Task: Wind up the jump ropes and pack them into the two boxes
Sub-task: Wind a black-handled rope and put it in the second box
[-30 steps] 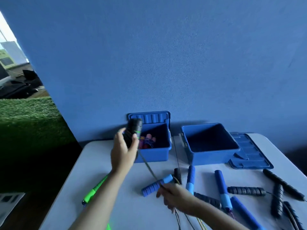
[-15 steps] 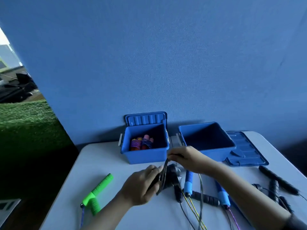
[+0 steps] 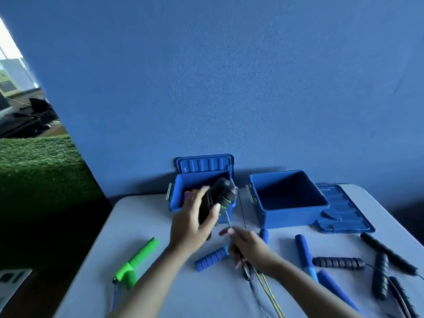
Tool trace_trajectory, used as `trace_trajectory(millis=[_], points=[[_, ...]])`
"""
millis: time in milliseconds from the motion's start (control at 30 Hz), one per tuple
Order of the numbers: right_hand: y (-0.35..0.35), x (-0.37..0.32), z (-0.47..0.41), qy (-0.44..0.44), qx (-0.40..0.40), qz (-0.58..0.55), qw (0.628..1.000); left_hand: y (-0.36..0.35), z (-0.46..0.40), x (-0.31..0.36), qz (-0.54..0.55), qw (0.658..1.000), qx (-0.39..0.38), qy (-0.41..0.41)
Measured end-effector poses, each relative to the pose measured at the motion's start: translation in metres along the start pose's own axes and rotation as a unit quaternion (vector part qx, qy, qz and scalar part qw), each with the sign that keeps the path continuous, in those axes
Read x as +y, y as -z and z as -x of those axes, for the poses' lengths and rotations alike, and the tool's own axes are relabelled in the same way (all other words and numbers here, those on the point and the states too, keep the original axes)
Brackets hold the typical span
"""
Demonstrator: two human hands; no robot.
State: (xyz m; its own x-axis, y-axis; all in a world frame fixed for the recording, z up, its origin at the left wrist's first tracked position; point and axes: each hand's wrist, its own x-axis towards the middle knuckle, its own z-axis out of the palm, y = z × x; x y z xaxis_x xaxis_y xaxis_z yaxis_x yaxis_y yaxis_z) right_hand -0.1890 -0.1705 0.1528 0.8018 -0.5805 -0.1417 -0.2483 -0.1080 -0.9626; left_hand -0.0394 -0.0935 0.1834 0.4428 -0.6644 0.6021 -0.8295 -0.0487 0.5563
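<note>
Your left hand [image 3: 190, 223] grips the black handles [image 3: 218, 200] at the left box [image 3: 183, 203], your right hand [image 3: 247, 246] pinches their cord [image 3: 227, 220], the right box [image 3: 286, 198] at 1 o'clock stands empty, and most ropes [image 3: 332, 262] still lie loose across the tabletop [image 3: 142, 216].

Both forearms look bare, apparently no sleeves or jewellery.

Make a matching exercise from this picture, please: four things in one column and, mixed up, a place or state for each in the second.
Things
1. black foam jump-rope handles
2. right blue plastic box
3. bright green ribbed handle
4. flat blue plastic lid

Places or states
A. lies on the table, far left
B. held in the left hand
C. open, nothing visible inside
D. lies flat beside a box, right

Pairs: 1-B, 2-C, 3-A, 4-D
</note>
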Motion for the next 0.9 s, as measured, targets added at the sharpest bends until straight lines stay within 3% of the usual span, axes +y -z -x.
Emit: trace_trajectory(millis=[133,200,300,433,567,667,767,833,900], points=[[-0.025,0.001,0.019,-0.005,-0.050,0.091,0.995,0.000,-0.021,-0.014,-0.046,0.990,0.096,0.088],[-0.028,-0.004,0.027,0.054,-0.043,0.198,0.978,0.002,-0.025,-0.029,-0.136,0.986,0.066,0.075],[-0.018,-0.026,0.030,0.159,-0.018,0.320,0.934,-0.001,-0.014,-0.051,-0.241,0.970,-0.028,-0.015],[0.024,-0.048,0.007,0.241,-0.003,0.359,0.902,-0.014,0.020,-0.059,-0.219,0.943,-0.149,-0.199],[0.058,-0.035,-0.024,0.236,-0.003,0.346,0.908,-0.018,0.039,-0.043,-0.095,0.949,-0.203,-0.222],[0.071,-0.025,-0.034,0.190,0.006,0.271,0.944,-0.015,0.042,-0.025,-0.043,0.954,-0.202,-0.215],[0.073,-0.019,-0.035,0.132,0.000,0.115,0.985,-0.010,0.043,-0.006,0.011,0.976,-0.168,-0.137],[0.063,-0.012,-0.034,0.123,-0.005,0.064,0.990,-0.006,0.038,0.005,0.054,0.989,-0.127,-0.055],[0.047,-0.007,-0.030,0.073,0.011,0.000,0.997,-0.005,0.028,0.009,0.064,0.994,-0.084,-0.042]])
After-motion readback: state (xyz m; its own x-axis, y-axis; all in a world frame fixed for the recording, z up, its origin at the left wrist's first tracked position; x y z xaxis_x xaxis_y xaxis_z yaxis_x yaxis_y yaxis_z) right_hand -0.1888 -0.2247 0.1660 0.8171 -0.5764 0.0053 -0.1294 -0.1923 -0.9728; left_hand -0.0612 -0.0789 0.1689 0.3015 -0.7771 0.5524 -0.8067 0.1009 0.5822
